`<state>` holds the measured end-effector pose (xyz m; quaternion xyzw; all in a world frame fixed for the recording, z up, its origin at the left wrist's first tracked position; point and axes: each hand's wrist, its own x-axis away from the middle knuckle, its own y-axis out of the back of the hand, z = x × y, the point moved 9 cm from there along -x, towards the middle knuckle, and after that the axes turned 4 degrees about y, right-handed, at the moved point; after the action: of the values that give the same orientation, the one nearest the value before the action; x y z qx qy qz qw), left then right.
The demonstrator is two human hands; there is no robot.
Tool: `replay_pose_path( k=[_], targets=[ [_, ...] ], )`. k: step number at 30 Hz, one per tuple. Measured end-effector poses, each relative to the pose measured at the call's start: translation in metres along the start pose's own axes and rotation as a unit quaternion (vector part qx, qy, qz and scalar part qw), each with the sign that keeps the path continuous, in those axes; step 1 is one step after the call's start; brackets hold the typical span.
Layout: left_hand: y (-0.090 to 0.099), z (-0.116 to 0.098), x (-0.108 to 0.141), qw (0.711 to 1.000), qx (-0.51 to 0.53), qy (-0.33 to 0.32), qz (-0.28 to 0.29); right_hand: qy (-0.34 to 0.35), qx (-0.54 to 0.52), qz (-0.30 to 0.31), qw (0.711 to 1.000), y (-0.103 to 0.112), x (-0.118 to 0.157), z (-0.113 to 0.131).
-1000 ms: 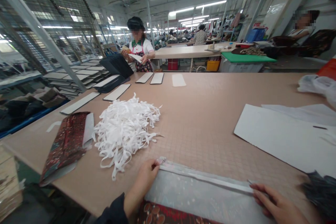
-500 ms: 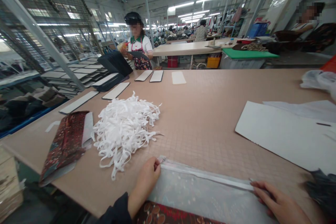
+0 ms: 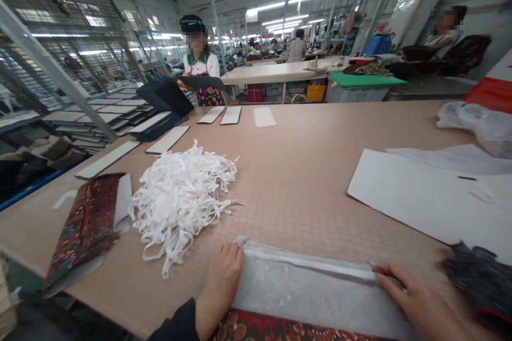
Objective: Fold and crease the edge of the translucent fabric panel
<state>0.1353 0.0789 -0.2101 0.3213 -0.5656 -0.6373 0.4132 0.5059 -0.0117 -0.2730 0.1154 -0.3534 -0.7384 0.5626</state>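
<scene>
At the front of the table lies a piece of patterned red-brown fabric (image 3: 264,325) with a pale grey backing (image 3: 300,290). A narrow white strip (image 3: 312,265) runs along its far edge. My left hand (image 3: 222,277) is closed on the fabric's far left corner, fingers bent over the edge. Toward the strip's right end, my right hand (image 3: 412,293) is closed around a thin pen-like tool, mostly hidden by the fingers, its tip showing by the strip. A tangled heap of white tape pieces (image 3: 180,197) lies beyond my left hand.
Folded patterned fabric (image 3: 86,218) lies at the table's left edge. White board (image 3: 416,192) and crumpled dark material (image 3: 478,277) are at right. Pale panels (image 3: 168,139) lie along the far left. Across the table stands a person (image 3: 202,64) holding a dark panel (image 3: 200,83).
The view has shifted slightly to the right. My left fingers now lie more over the fabric's corner. My right hand stays by the strip's right end. The person opposite has lowered a hand.
</scene>
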Motion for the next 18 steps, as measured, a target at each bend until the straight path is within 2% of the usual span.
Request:
replay_pose_path(
  k=[3, 7, 12, 18],
  targets=[
    [-0.003, -0.011, 0.006, 0.997, -0.057, -0.050, 0.004, 0.011, -0.001, -0.016, 1.000, 0.004, 0.000, 0.007],
    [-0.003, -0.021, 0.011, 0.992, -0.098, -0.077, 0.018, 0.048, 0.019, -0.031, 0.998, 0.003, -0.001, 0.021],
    [-0.001, -0.033, 0.008, 0.990, -0.114, -0.082, 0.000, 0.051, 0.038, -0.041, 0.997, 0.001, 0.001, 0.025],
    [-0.007, -0.038, 0.006, 0.989, -0.127, -0.077, -0.020, 0.053, 0.044, -0.051, 0.996, 0.002, 0.001, 0.030]
  ],
)
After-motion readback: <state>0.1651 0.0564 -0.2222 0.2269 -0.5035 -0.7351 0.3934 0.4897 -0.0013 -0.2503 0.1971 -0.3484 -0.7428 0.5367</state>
